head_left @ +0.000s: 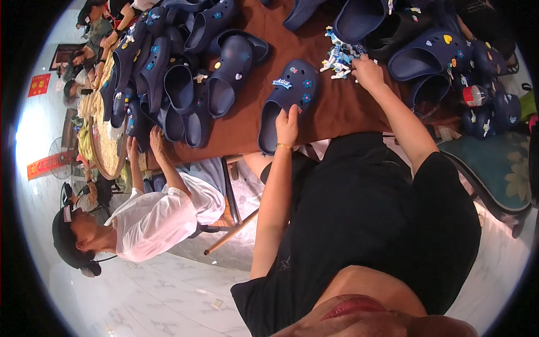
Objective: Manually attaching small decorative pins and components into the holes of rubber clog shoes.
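At the near edge of the cloth [337, 115], the clog [297, 84] is clamped by the left hand [287, 128], while charms [338, 55] at right might be scattered if the right hand [368, 74], finger closure unclear, is dragged.

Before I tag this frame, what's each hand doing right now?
Left hand: closed, holding the side of a dark blue clog.
Right hand: at the pile of small charms; whether it grips one cannot be told.

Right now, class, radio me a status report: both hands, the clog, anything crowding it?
Left hand holding navy clog by its edge. Right hand at loose charm pile. Clog toe pointing away, charms fitted on top. Other clogs crowding both sides.
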A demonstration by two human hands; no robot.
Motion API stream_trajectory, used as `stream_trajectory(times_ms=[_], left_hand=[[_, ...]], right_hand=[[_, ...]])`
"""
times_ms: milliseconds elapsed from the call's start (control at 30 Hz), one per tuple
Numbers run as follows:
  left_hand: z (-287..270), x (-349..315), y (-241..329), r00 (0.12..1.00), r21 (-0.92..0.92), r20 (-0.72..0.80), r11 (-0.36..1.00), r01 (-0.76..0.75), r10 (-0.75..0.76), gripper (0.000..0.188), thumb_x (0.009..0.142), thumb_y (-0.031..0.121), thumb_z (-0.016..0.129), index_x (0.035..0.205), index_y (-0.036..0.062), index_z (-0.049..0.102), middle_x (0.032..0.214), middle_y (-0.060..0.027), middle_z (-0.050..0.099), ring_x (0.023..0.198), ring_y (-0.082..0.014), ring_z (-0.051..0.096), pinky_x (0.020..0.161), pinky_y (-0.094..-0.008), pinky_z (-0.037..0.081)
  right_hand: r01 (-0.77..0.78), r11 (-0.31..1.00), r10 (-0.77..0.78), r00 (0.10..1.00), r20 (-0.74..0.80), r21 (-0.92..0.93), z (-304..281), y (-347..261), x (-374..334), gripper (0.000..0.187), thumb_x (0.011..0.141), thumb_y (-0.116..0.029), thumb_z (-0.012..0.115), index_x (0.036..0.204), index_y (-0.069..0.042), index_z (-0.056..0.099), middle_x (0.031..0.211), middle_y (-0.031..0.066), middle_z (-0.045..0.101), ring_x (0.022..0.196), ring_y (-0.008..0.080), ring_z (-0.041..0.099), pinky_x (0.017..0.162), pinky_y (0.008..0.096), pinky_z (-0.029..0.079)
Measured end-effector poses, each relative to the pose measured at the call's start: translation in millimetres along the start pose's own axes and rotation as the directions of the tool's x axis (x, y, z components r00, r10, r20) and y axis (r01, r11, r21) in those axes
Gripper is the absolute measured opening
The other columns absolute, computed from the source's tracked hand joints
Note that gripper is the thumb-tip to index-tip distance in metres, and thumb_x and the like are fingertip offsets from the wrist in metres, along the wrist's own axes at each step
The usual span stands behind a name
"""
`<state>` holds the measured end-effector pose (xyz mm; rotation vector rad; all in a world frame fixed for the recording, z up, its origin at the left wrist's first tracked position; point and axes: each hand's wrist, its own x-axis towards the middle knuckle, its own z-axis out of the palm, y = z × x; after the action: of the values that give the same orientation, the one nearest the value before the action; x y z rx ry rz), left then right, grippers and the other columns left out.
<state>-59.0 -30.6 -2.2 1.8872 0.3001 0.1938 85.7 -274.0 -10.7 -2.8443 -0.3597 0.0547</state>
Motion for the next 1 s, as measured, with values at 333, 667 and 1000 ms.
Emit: stream_trajectory(times_ms=[333,667,1000], left_hand=[[0.1,2.4,-4.5,0.995,-0.082,0.043,0.992,0.094,-0.091,0.029,0.087,0.025,0.052,0.090,-0.0026,0.060,0.084,-0.0036,0.062,0.076,-0.0100,0.054,0.069,-0.0252,0.042],[0.9,-0.6,-1.6,0.998,-0.014,0.013,0.998,0.062,-0.062,0.028,0.086,0.025,0.051,0.082,-0.0019,0.059,0.075,-0.0104,0.063,0.071,-0.0163,0.058,0.065,-0.0289,0.044],[-1.5,0.8,-12.2,0.998,-0.071,0.029,0.996,0.049,-0.047,0.028,0.086,0.024,0.051,0.086,-0.0029,0.058,0.077,-0.0107,0.063,0.073,-0.0169,0.059,0.066,-0.0292,0.044]], right_hand=[[0.273,0.894,-0.077,0.876,-0.477,0.356,0.0,-30.2,10.3,0.012,0.074,-0.016,0.061,0.082,-0.008,0.066,0.082,0.0101,0.059,0.081,0.0292,0.056,0.070,0.0381,0.045],[0.218,0.698,-0.228,0.971,-0.076,0.682,12.4,-100.0,34.8,0.015,0.068,-0.017,0.065,0.076,-0.004,0.065,0.076,0.0129,0.064,0.074,0.0266,0.062,0.068,0.0342,0.047],[0.163,0.871,-0.245,0.962,0.121,0.464,11.8,-103.8,65.4,0.037,0.061,-0.026,0.073,0.087,-0.005,0.058,0.093,0.0152,0.058,0.092,0.0311,0.055,0.078,0.0370,0.044]])
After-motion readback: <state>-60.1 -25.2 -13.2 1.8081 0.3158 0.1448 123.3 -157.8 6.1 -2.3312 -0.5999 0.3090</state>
